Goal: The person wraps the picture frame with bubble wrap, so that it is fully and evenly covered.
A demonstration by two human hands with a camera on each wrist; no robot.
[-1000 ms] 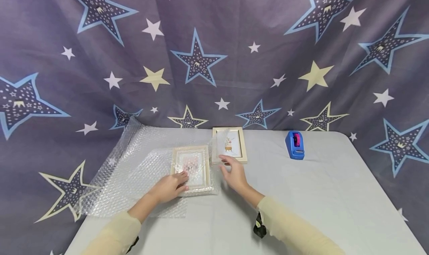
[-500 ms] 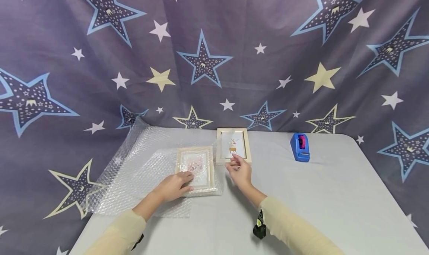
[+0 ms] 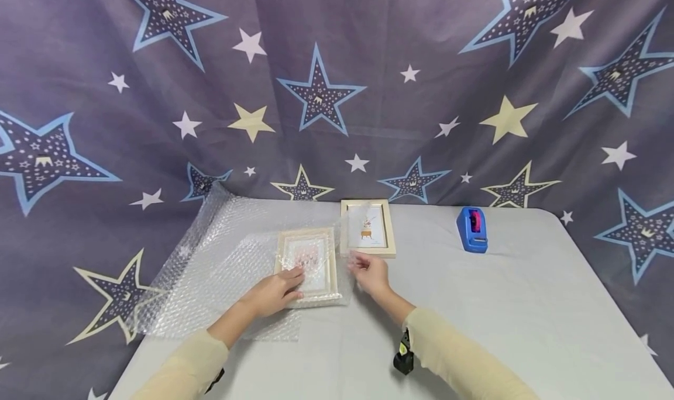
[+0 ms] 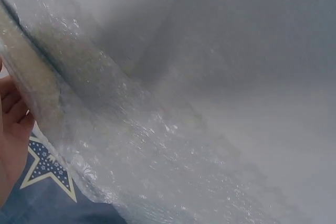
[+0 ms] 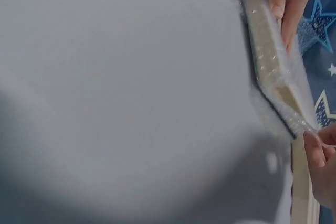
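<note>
In the head view a light wooden picture frame (image 3: pixel 308 234) with a pinkish print lies under bubble wrap (image 3: pixel 221 277), which spreads out to its left. My left hand (image 3: pixel 274 293) rests on the lower left of this covered frame, fingers extended over the glass. Just beyond its right side, my right hand (image 3: pixel 370 275) pinches the edge of the bubble wrap between thumb and fingers. The right wrist view shows that pinch (image 5: pixel 320 153) at the corner of the wrapped frame (image 5: pixel 265 45). The left wrist view shows mostly bubble wrap (image 4: pixel 131 129), with part of the left hand (image 4: pixel 14 135) at the edge.
A second picture frame (image 3: pixel 391 230), with a potted plant print, lies behind the right hand, partly overlapped by clear wrap. Further right stands a blue tape dispenser (image 3: pixel 472 230) with a pink core. A star-patterned curtain (image 3: pixel 421 113) hangs behind the white table (image 3: pixel 505 306).
My right hand has closed its fingers on the bubble wrap edge and drawn slightly down from the second frame. The left hand stays on the covered frame. The head view has shifted a little.
</note>
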